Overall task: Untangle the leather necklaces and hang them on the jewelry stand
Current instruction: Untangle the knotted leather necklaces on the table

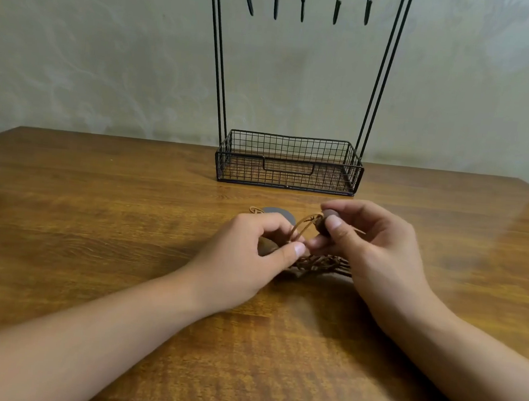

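Observation:
A tangle of brown leather necklaces (pixel 318 264) lies on the wooden table (pixel 95 217), between and partly under both hands. My left hand (pixel 245 256) pinches a cord of the tangle, and a brown pendant shows inside its curled fingers. My right hand (pixel 371 245) pinches a dark brown bead or pendant (pixel 324 226) that the same cord loop runs to. A grey round pendant (pixel 276 213) peeks out behind my left hand. The black wire jewelry stand (pixel 289 162) stands at the back of the table; its top bar carries several bare hooks (pixel 303 7).
The stand's base is a wire basket (pixel 323 176) with nothing visible inside. A pale wall rises just behind the table's far edge. Bare wood spreads left, right and in front of my hands.

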